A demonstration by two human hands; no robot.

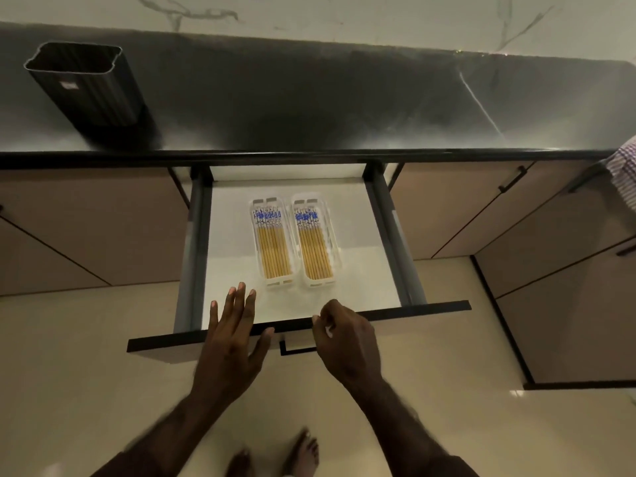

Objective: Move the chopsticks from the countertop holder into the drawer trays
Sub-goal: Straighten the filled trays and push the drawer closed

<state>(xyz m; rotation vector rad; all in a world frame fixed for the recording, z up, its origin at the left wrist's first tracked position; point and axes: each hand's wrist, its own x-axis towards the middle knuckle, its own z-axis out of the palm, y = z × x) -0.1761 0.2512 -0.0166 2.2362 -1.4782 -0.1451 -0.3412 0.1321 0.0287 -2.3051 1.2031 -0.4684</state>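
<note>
The drawer (392, 309) stands pulled out below the counter. Two clear trays lie side by side on its white floor, the left tray (254, 242) and the right tray (335, 242). Each holds several wooden chopsticks (273, 249) with blue-and-white patterned tops. The black ribbed holder (93, 87) stands on the countertop at the far left, and I see nothing inside it. My left hand (230, 342) reaches over the drawer's front edge with fingers straight and spread. My right hand (347, 342) hovers at the front edge above the handle (297, 351), fingers loosely curled, holding nothing.
The dark countertop (344, 108) runs across the view under a marbled wall. Closed cabinet doors (86, 228) flank the drawer, and more cabinets (564, 287) stand at the right. A checked cloth (624, 173) hangs at the right edge. My bare feet (299, 452) stand on the pale floor.
</note>
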